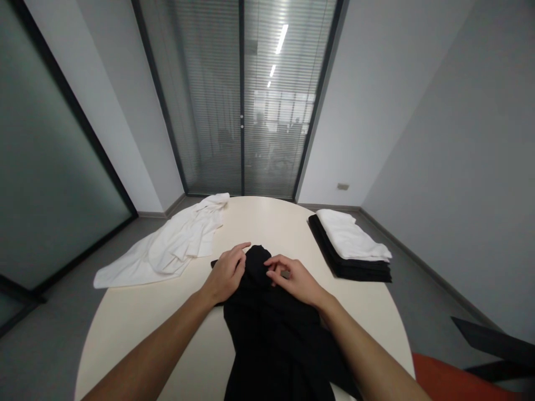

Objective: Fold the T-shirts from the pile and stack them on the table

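Note:
A black shirt [271, 334] lies crumpled along the near middle of the table, running down past the bottom of the view. Its bunched collar end [258, 262] sits between my two hands. My left hand [228, 274] is at the left side of this end, its fingers curled on the cloth and the index finger reaching forward. On the other side, my right hand [293, 278] has thumb and fingertips closed at the collar's edge. Dark folds hide part of both grips, and my right forearm crosses above a spread part of the shirt.
A loose, rumpled white garment [167, 248] hangs over the left edge of the round table [263, 220]. At the right edge rests a stack of folded black clothes [359, 271] topped by a folded white garment [351, 236]. A red chair [451, 381] stands at lower right.

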Motion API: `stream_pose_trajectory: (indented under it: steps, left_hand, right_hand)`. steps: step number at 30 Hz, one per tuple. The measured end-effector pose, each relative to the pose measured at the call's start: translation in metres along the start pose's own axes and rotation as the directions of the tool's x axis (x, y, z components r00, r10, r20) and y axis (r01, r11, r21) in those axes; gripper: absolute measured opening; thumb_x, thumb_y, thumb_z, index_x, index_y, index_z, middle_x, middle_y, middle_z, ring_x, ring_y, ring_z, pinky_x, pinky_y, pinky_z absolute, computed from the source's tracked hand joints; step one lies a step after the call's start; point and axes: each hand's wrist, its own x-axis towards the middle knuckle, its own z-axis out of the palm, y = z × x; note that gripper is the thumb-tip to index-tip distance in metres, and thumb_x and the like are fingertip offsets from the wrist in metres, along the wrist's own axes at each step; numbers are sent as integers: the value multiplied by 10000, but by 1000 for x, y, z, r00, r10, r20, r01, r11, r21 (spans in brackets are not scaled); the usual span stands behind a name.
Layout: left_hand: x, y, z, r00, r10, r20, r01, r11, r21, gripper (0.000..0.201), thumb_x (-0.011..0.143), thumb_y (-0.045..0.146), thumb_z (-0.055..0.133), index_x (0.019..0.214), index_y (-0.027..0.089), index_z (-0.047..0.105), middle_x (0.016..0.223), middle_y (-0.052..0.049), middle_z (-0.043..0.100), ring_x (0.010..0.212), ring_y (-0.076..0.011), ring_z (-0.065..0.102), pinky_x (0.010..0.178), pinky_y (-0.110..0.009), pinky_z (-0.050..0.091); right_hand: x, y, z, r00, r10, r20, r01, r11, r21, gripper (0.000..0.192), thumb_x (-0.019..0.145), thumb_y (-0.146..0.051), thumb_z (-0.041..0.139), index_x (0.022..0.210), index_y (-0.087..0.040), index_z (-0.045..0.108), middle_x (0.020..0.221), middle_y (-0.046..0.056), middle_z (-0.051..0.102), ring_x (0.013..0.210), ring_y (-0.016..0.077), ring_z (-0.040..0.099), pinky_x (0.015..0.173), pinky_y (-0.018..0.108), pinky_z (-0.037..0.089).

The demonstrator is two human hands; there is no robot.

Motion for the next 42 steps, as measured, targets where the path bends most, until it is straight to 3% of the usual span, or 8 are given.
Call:
stream_pose_trajectory:
  steps: [4, 8, 14, 25, 30, 34, 39, 42]
  left_hand:
    - [1, 1, 5, 996, -83, -28, 82, 995, -55, 161, 988, 317, 438, 937, 230, 564, 1225, -92, 696, 1090, -243, 651, 971, -435, 498]
    - [-1, -5, 10, 993, -118, -9, 117, 990, -75, 312, 913, 299, 557, 1217, 229, 535, 1276, -107, 672, 1162, -257, 639, 959, -428, 517]
    - [-1, -11, 12, 988, -143, 51, 149, 978, -149, 500, 891, 295, 588, 1373, 222, 478, 1091, -82, 737, 1022, -230, 699, 946, -407, 538]
    - [3, -11, 8, 962, -74, -264, 58, 996, -66, 170, 957, 307, 540, 1031, 229, 672, 1106, -59, 714, 1192, -242, 588, 1083, -449, 446]
    - [2, -7, 2, 928, -93, -360, 69, 994, -79, 198, 971, 327, 521, 1003, 236, 693, 1128, -51, 715, 1225, -238, 586, 1116, -442, 427]
    - [1, 0, 0, 911, -104, -400, 62, 991, -117, 198, 971, 336, 511, 982, 218, 669, 1128, -63, 715, 1126, -226, 647, 1035, -393, 491]
    - [2, -1, 4, 885, -211, -414, 135, 969, -206, 214, 969, 371, 505, 979, 196, 628, 898, -42, 710, 850, -191, 685, 784, -312, 555]
    - [3, -3, 4, 866, -242, -437, 153, 961, -230, 226, 969, 378, 499, 1004, 189, 618, 895, -42, 701, 825, -183, 676, 757, -298, 544]
  right_hand:
    - [0, 8, 0, 996, -59, -73, 48, 989, -143, 549, 843, -359, 728, 1339, -222, 536, 1068, 51, 682, 1032, 202, 638, 1013, 395, 457]
    - [-1, 16, 1, 995, -48, -93, 29, 981, -194, 843, 789, -399, 782, 1501, -232, 361, 1500, 145, 444, 1375, 262, 436, 1162, 473, 327]
    - [-2, 14, 2, 997, -48, -52, 41, 990, -136, 789, 816, -382, 762, 1491, -233, 382, 1353, 123, 549, 1281, 248, 520, 1142, 479, 352]
    - [-3, 5, -1, 1000, -27, 8, 28, 988, -153, 815, 778, -406, 796, 1468, -231, 399, 1103, 49, 596, 970, 181, 590, 956, 371, 468]
    - [-3, -3, -8, 998, -59, -16, 52, 961, -271, 498, 779, -467, 789, 1184, -219, 643, 1057, 61, 617, 1012, 223, 587, 974, 396, 454]
    - [-1, -10, -13, 992, -125, -1, 117, 926, -358, 334, 776, -481, 785, 855, -199, 626, 957, 62, 628, 970, 239, 590, 918, 395, 476]
    - [-3, -3, -14, 972, -230, 42, 233, 931, -282, 305, 790, -344, 773, 1009, -222, 599, 1276, 91, 615, 1269, 271, 516, 1068, 414, 411]
    - [-4, 2, -13, 986, -164, -24, 151, 951, -270, 281, 818, -298, 724, 1048, -225, 581, 1209, 82, 648, 1090, 236, 616, 963, 383, 472]
